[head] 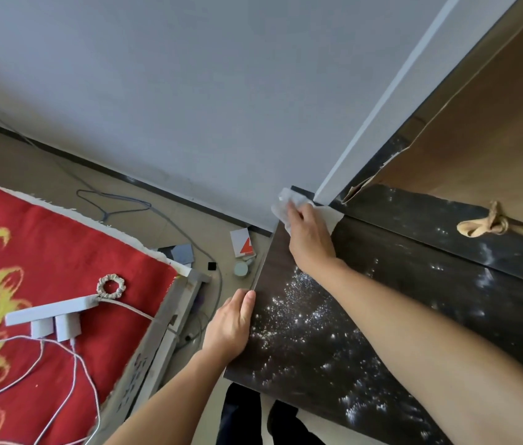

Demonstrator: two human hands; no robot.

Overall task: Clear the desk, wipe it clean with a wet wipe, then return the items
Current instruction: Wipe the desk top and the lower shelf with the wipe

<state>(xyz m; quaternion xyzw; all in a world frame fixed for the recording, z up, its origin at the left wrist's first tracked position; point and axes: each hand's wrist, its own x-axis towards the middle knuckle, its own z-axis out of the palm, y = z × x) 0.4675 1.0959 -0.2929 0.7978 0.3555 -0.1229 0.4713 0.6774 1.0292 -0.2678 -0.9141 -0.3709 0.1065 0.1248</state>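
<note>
While the right hand (310,239) presses a crumpled white wet wipe (281,207) flat into the far left corner of the dark wood-grain desk (366,316), its fingers lie together on top of the wipe. The left hand (231,322) holds the desk's left edge, thumb on the top surface, fingers folded over the side. Wet streaks glisten across the desktop. A white power strip (50,313) lies on the red patterned blanket (45,245) beside it.
</note>
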